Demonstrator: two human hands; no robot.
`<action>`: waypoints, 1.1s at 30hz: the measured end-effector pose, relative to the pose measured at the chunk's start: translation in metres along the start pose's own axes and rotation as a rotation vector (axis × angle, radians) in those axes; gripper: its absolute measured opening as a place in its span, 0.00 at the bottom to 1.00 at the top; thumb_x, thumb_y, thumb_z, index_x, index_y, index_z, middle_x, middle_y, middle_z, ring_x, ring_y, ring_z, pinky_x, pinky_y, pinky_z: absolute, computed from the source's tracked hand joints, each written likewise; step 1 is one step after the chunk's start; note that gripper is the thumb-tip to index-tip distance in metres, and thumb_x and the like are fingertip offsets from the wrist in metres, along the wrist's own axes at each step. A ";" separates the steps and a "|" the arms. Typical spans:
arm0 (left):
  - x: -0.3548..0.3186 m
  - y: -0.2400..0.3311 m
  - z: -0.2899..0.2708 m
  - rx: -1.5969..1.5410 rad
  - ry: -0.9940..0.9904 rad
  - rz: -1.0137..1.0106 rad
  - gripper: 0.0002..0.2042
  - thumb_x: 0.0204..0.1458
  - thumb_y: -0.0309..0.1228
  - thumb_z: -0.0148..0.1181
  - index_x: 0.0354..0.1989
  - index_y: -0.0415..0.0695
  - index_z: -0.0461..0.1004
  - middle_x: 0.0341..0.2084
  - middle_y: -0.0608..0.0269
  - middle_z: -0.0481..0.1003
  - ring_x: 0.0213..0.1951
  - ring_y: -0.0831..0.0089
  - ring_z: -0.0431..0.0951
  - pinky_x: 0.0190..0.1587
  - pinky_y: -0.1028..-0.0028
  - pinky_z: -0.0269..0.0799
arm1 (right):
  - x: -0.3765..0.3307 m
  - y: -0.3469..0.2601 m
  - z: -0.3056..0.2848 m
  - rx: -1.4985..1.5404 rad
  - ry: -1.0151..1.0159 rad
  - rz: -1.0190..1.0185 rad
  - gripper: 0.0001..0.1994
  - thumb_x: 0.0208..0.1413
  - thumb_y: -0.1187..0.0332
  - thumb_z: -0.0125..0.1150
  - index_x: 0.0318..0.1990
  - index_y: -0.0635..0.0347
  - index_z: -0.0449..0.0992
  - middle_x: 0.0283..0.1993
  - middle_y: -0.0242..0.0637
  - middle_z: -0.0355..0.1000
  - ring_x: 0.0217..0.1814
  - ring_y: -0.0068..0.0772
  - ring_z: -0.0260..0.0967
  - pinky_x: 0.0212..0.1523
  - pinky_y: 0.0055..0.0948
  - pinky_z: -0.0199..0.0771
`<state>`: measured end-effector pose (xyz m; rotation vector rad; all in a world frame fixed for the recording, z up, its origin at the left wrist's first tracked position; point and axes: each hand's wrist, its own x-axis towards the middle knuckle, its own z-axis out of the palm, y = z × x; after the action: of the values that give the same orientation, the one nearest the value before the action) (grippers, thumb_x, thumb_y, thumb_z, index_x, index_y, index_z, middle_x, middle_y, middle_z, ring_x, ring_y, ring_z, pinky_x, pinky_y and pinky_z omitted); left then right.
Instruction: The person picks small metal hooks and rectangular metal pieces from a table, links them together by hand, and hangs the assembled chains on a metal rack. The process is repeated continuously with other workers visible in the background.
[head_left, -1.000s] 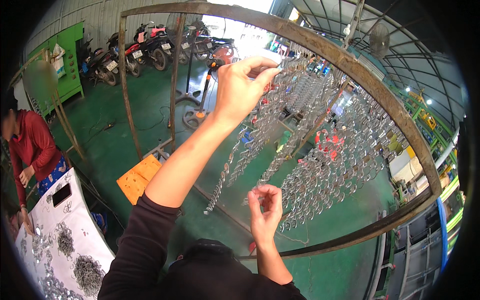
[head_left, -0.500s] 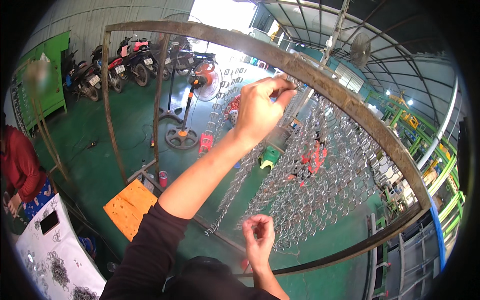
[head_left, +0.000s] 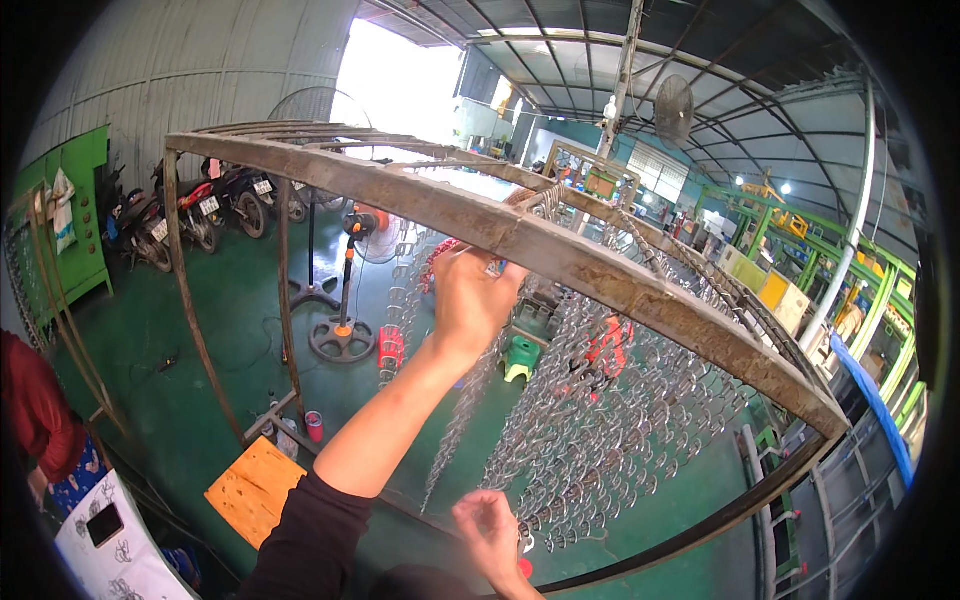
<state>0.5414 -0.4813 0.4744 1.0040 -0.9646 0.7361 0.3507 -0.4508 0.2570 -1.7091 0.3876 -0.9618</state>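
My left hand [head_left: 472, 292] is raised at the rusty metal frame [head_left: 520, 232]. Its fingers are bent and pass under and behind the front top bar, so their tips, and anything pinched there, are hidden. Linked metal rings and hooks [head_left: 620, 440] hang in long strands inside the frame, dense to the right of this hand. A thinner strand [head_left: 462, 425] dangles below the left wrist. Low down, beside the bottom of the strands, my right hand [head_left: 488, 530] has its fingers curled toward the thumb. It is slightly blurred, and whatever they enclose cannot be made out.
Behind the frame stand an orange pedestal fan [head_left: 368, 232], a green stool [head_left: 520, 358] and parked motorbikes [head_left: 205, 210]. An orange wooden board [head_left: 255, 490] lies at lower left. Beyond it, a person in a red top [head_left: 38, 410] is by a white-covered table [head_left: 125, 550] with a phone.
My view has tilted up, showing more of the frame's top bars. The left hand has shifted from the top bar's edge to under and behind it. The right hand sits lower and farther left in view.
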 end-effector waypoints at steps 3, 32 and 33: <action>0.002 -0.001 0.006 -0.033 0.049 0.074 0.09 0.43 0.20 0.60 0.35 0.37 0.79 0.28 0.51 0.79 0.33 0.56 0.81 0.36 0.69 0.72 | 0.001 0.005 -0.001 0.002 -0.006 -0.002 0.08 0.53 0.75 0.64 0.39 0.62 0.72 0.32 0.30 0.75 0.31 0.15 0.69 0.27 0.16 0.64; -0.001 -0.010 0.002 0.321 -0.030 -0.016 0.13 0.49 0.36 0.63 0.36 0.38 0.77 0.27 0.51 0.78 0.30 0.58 0.79 0.36 0.67 0.73 | -0.033 0.022 -0.037 -0.106 -0.056 0.004 0.05 0.55 0.76 0.61 0.36 0.62 0.71 0.31 0.29 0.71 0.29 0.17 0.66 0.28 0.19 0.65; -0.002 -0.007 -0.003 0.336 -0.075 -0.130 0.12 0.51 0.31 0.62 0.42 0.38 0.76 0.33 0.50 0.78 0.34 0.61 0.78 0.40 0.67 0.72 | -0.039 0.030 -0.041 -0.086 -0.097 0.067 0.05 0.55 0.77 0.61 0.37 0.61 0.71 0.31 0.30 0.71 0.29 0.17 0.67 0.28 0.19 0.65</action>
<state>0.5477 -0.4811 0.4694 1.3834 -0.8465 0.7710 0.3014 -0.4620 0.2175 -1.8018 0.4252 -0.8205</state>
